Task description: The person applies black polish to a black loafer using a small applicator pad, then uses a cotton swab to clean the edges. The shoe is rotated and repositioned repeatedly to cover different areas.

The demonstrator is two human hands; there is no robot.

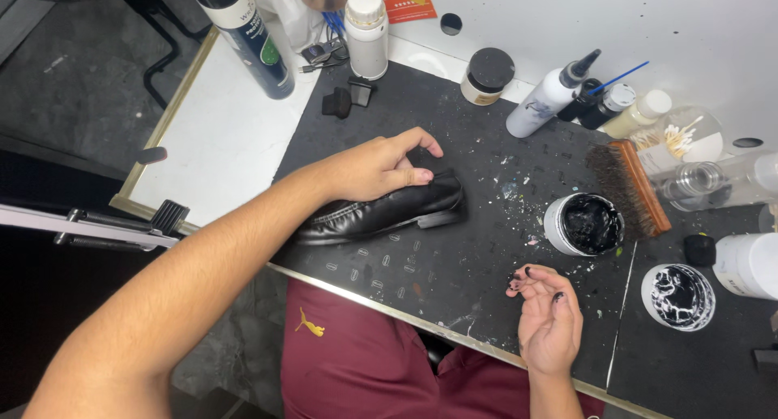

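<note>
We are keeping a black leather shoe lying on its side on the dark speckled tabletop, toe pointing to our left and heel toward the middle of the mat. Our left hand is resting on top of the shoe near its heel end, its grip closed loosely over the upper with the thumb pressing against the leather. Our right hand is hovering palm up just above the near edge of the tabletop, well apart from the shoe, its grip standing open and holding nothing, the fingertips smeared black. Just beyond that hand an open white jar of black polish is sitting, and beside it a wooden brush with dark bristles is lying. Further right another open jar with black and white residue is standing near a white container. Along the far edge we are seeing a white squeeze bottle with a black nozzle, a jar with a black lid, a white cylinder bottle and a tall dark spray can
</note>
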